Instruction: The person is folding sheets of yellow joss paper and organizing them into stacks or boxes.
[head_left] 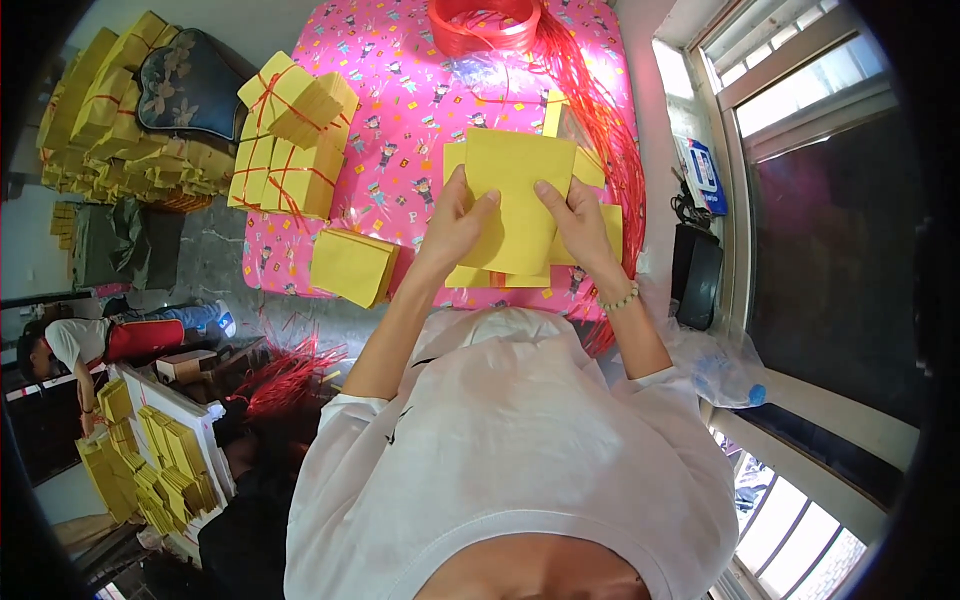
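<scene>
Both of my hands grip a stack of yellow paper sheets (518, 205) above the near part of a table with a pink patterned cloth (400, 130). My left hand (460, 222) holds its left edge, thumb on top. On the right edge, my right hand (582, 225) does the same, with a beaded bracelet at the wrist. More yellow paper (590, 230) lies under and beside the held stack, partly hidden by it. Left of my left forearm rests a loose yellow paper stack (352, 266). Behind that stand yellow paper bundles (300, 175) tied with red strapping.
A coil of red strapping (483, 28) sits at the table's far end; loose red strands (618, 150) trail down the right side. A window (830, 200) lines the right wall. Far left, a person (80, 345) bends over yellow bundles (160, 460). Red strands (285, 370) litter the floor.
</scene>
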